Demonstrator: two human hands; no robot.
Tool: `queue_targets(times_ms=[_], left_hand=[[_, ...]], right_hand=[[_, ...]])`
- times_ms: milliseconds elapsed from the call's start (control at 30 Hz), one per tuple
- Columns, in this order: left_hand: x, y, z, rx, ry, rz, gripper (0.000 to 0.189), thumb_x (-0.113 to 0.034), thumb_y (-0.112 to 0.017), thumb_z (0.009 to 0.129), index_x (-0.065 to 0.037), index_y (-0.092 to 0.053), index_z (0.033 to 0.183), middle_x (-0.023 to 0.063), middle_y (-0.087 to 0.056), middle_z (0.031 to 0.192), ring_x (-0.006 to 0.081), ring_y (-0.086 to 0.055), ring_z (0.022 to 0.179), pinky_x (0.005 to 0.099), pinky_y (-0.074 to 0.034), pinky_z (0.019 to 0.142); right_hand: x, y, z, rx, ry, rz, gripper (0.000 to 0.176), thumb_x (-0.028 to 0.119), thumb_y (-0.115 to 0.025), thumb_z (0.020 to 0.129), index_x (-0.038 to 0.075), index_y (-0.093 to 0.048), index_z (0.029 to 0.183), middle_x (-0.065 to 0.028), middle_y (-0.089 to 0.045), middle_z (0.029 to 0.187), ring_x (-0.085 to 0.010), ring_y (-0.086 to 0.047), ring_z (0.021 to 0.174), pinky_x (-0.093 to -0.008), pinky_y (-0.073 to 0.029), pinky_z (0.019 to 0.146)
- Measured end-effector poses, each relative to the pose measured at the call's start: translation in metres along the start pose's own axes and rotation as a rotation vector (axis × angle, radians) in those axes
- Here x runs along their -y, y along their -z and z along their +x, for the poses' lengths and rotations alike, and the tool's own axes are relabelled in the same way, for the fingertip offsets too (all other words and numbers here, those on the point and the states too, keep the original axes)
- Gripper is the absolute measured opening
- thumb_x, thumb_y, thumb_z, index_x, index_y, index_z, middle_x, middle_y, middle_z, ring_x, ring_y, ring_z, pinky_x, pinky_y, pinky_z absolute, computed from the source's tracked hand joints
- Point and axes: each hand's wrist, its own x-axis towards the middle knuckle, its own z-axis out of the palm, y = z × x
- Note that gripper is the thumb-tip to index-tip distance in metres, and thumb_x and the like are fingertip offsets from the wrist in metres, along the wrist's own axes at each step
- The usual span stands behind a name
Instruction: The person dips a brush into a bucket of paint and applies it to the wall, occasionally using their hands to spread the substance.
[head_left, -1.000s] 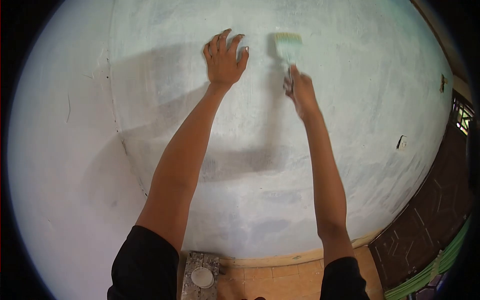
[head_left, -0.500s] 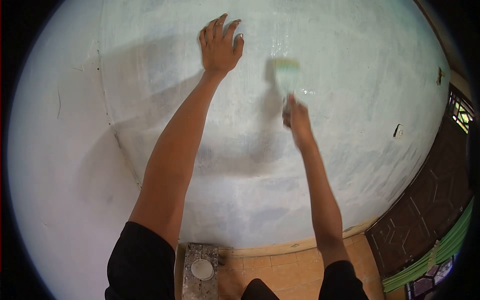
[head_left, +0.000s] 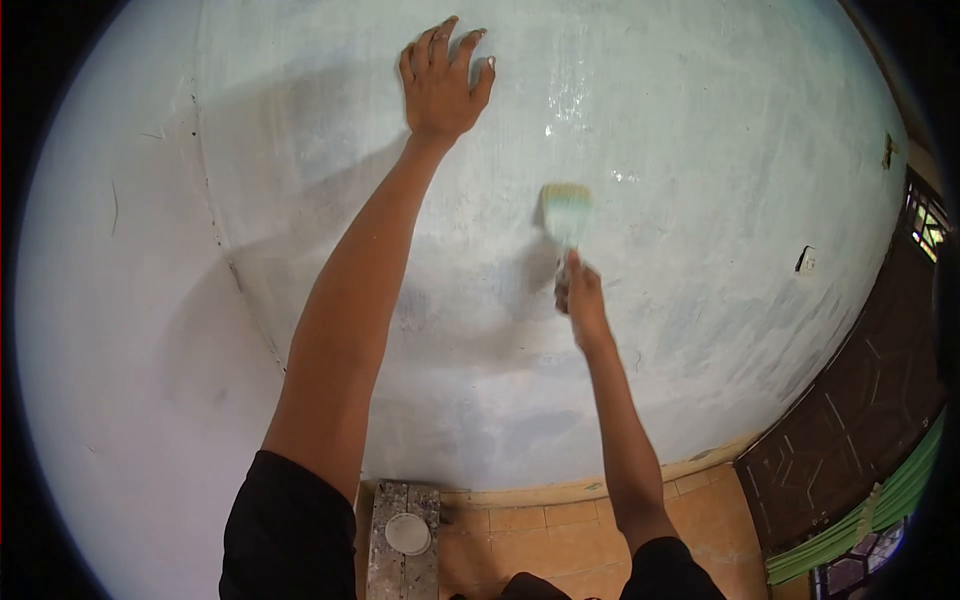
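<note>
My right hand [head_left: 580,290] is closed around the handle of a wide paintbrush [head_left: 567,212], its bristles pointing up against the pale green-white wall [head_left: 480,400]. Wet, shiny streaks show on the wall above the bristles. Higher up and to the left, my left hand [head_left: 440,90] rests on the wall with its fingers spread, holding nothing. Part of the brush handle is hidden by my right fingers.
Below stands a paint-spattered wooden bench [head_left: 390,580] carrying a round white container [head_left: 408,534]. Orange floor tiles [head_left: 560,535] run along the wall's foot. At right are a light switch [head_left: 807,260], a dark wooden door [head_left: 840,400] and a green curtain [head_left: 870,520].
My right hand has brought the paintbrush down the wall, leaving wet streaks above it. My left hand stays in nearly the same place on the wall.
</note>
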Motion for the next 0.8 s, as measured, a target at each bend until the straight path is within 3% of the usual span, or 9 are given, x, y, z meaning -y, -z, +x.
queue_targets(times_ms=[133, 200, 300, 400, 567, 600, 633, 767, 800], left_hand=[[0.004, -0.007, -0.003, 0.048, -0.021, -0.026, 0.037, -0.034, -0.060, 0.086, -0.018, -0.062, 0.120, 0.0053, -0.047, 0.138, 0.0250, -0.038, 0.129, 0.0487, -0.024, 0.110], [-0.005, 0.013, 0.008, 0.077, -0.014, -0.128, 0.040, -0.027, -0.058, 0.087, -0.011, -0.058, 0.124, 0.0147, -0.048, 0.134, 0.0336, -0.042, 0.125, 0.0512, -0.028, 0.108], [-0.010, 0.017, 0.010, 0.087, -0.012, -0.167, 0.042, -0.024, -0.055, 0.088, -0.008, -0.055, 0.127, 0.0199, -0.048, 0.135, 0.0393, -0.042, 0.125, 0.0524, -0.030, 0.108], [-0.010, 0.016, 0.005, 0.146, 0.006, -0.160, 0.044, -0.026, -0.055, 0.089, -0.009, -0.054, 0.130, 0.0198, -0.044, 0.141, 0.0397, -0.037, 0.132, 0.0521, -0.027, 0.110], [-0.011, 0.017, 0.000, 0.152, 0.003, -0.133, 0.047, -0.028, -0.059, 0.087, -0.011, -0.054, 0.130, 0.0192, -0.043, 0.142, 0.0386, -0.036, 0.134, 0.0520, -0.026, 0.111], [-0.011, 0.017, -0.001, 0.162, 0.010, -0.130, 0.047, -0.028, -0.059, 0.087, -0.011, -0.054, 0.130, 0.0190, -0.043, 0.143, 0.0385, -0.036, 0.134, 0.0519, -0.026, 0.111], [-0.012, 0.017, -0.002, 0.170, 0.015, -0.128, 0.047, -0.027, -0.060, 0.087, -0.011, -0.054, 0.130, 0.0188, -0.042, 0.143, 0.0383, -0.036, 0.134, 0.0517, -0.026, 0.111], [-0.010, 0.011, -0.002, 0.162, 0.020, -0.077, 0.047, -0.026, -0.061, 0.086, -0.010, -0.054, 0.130, 0.0181, -0.043, 0.143, 0.0378, -0.037, 0.134, 0.0512, -0.026, 0.111], [-0.010, 0.012, -0.004, 0.151, 0.011, -0.076, 0.047, -0.026, -0.061, 0.086, -0.010, -0.054, 0.130, 0.0180, -0.044, 0.143, 0.0376, -0.037, 0.134, 0.0511, -0.026, 0.112]], right_hand=[[0.026, -0.009, -0.003, 0.005, 0.050, 0.043, 0.040, 0.049, -0.048, 0.098, 0.018, -0.041, 0.074, 0.0087, -0.030, 0.059, -0.0037, -0.027, 0.048, -0.0221, -0.022, 0.043], [0.069, -0.015, 0.031, 0.109, 0.319, 0.080, 0.041, 0.047, -0.047, 0.099, 0.016, -0.040, 0.074, 0.0074, -0.032, 0.061, -0.0050, -0.029, 0.053, -0.0229, -0.025, 0.047], [0.123, -0.021, 0.076, 0.190, 0.295, 0.114, 0.035, 0.041, -0.045, 0.101, 0.011, -0.046, 0.082, 0.0043, -0.038, 0.067, -0.0067, -0.034, 0.057, -0.0236, -0.031, 0.052], [0.105, -0.017, 0.082, 0.168, 0.248, 0.067, 0.035, 0.040, -0.046, 0.101, 0.010, -0.047, 0.083, 0.0044, -0.039, 0.068, -0.0070, -0.034, 0.057, -0.0239, -0.031, 0.052], [-0.002, 0.005, 0.002, 0.024, -0.007, -0.013, 0.043, 0.052, -0.048, 0.098, 0.013, -0.047, 0.079, 0.0073, -0.035, 0.059, -0.0042, -0.030, 0.049, -0.0223, -0.026, 0.043], [-0.041, 0.014, -0.005, 0.031, 0.118, -0.107, 0.043, 0.051, -0.047, 0.098, 0.014, -0.048, 0.078, 0.0082, -0.035, 0.058, -0.0027, -0.030, 0.048, -0.0211, -0.026, 0.043], [-0.043, 0.016, -0.024, 0.048, 0.028, -0.107, 0.042, 0.048, -0.046, 0.099, 0.014, -0.048, 0.076, 0.0087, -0.036, 0.057, -0.0019, -0.030, 0.048, -0.0203, -0.026, 0.043], [-0.014, 0.016, 0.016, 0.088, 0.400, -0.214, 0.040, 0.045, -0.046, 0.100, 0.013, -0.051, 0.077, 0.0085, -0.038, 0.057, -0.0019, -0.031, 0.048, -0.0209, -0.026, 0.042], [0.027, 0.008, 0.017, 0.096, 0.350, -0.174, 0.040, 0.044, -0.046, 0.101, 0.012, -0.051, 0.078, 0.0087, -0.037, 0.058, -0.0018, -0.031, 0.048, -0.0210, -0.025, 0.042]])
